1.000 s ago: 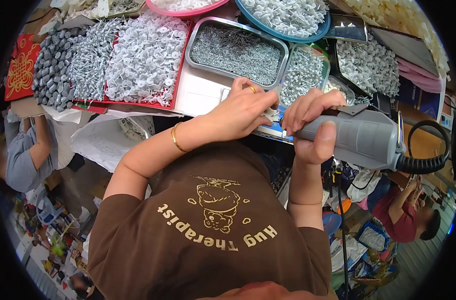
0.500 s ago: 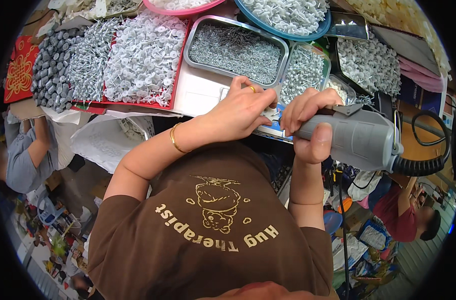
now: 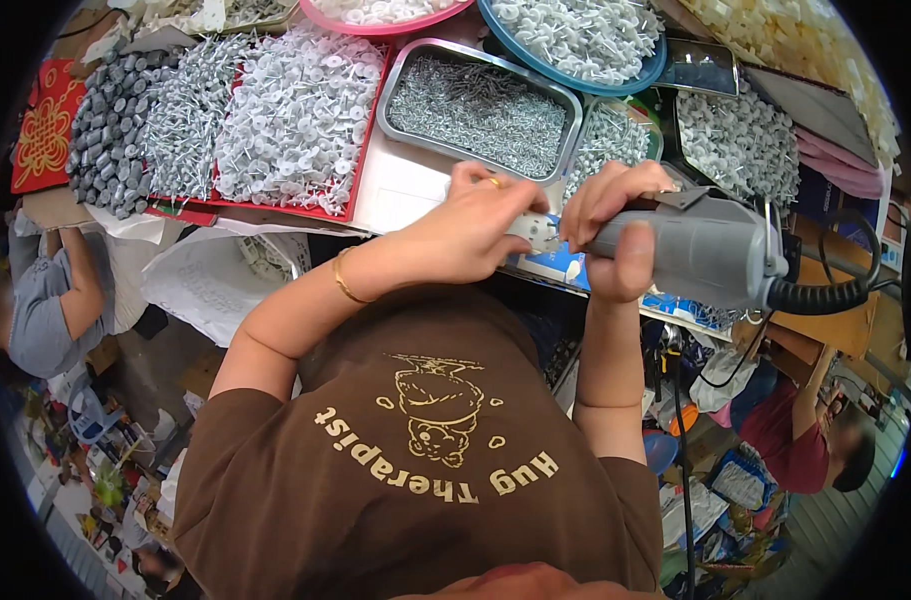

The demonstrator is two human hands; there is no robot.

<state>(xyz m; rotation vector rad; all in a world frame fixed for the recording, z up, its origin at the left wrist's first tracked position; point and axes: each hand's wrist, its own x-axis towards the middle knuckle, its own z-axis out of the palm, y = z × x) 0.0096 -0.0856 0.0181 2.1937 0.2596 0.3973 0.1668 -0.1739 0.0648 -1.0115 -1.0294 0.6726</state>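
My right hand (image 3: 615,215) is wrapped round the thick grey body of a corded electric screwdriver (image 3: 705,250), which lies nearly level with its front end to the left. In front of that end, my left hand (image 3: 470,225) pinches a small white plastic piece (image 3: 537,233) with dark holes or screw heads in it. The driver's tip is at or very near the right edge of this piece; fingers hide whether they touch. Just beyond my hands stands a metal tray (image 3: 385,112) of small screws.
Left of the tray, a red box (image 3: 360,190) holds white nail-through clips beside heaps of screws and grey plugs (image 3: 110,140). A blue basin (image 3: 660,70) and a pink basin (image 3: 375,30) stand behind. A black coiled cord (image 3: 825,295) hangs from the driver. Other people work at both sides.
The white piece shows more clearly between my left fingers and the driver. The driver's rear end has come slightly up and left, and the view has shifted a little.
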